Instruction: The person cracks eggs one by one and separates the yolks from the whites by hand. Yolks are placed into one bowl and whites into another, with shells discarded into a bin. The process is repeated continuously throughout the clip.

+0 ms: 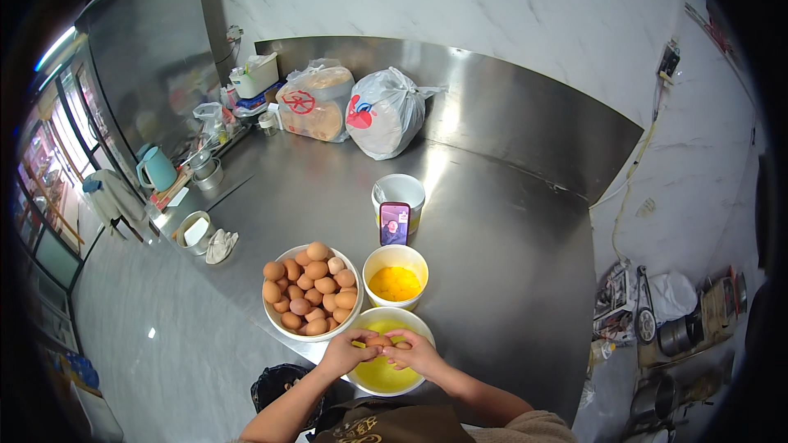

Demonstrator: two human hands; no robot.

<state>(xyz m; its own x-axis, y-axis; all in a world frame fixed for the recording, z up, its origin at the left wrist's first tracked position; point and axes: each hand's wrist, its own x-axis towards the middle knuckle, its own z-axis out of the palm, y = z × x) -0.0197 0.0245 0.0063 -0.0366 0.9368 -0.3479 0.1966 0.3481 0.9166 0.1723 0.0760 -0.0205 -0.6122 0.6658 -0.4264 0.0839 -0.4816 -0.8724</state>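
Above a white bowl (363, 385) of clear yellowish egg white (385, 376), my two hands meet. A brown egg (378, 341) lies between the fingertips of my left hand (345, 354). My right hand (422, 357) has its fingers around a second brown piece (403, 346); whether that is a whole egg or part of a shell cannot be made out. Just beyond is a white tub (377, 256) holding orange yolks (396, 283). To the left, a large white bowl (273, 323) is heaped with brown eggs (314, 283).
A phone (394, 224) showing a person leans on a white bucket (407, 187). A black-lined bin (277, 381) with shells stands below the table edge. Tied plastic bags (388, 117) sit against the back panel. Metal pans (209, 175) and a blue jug (159, 169) are at left.
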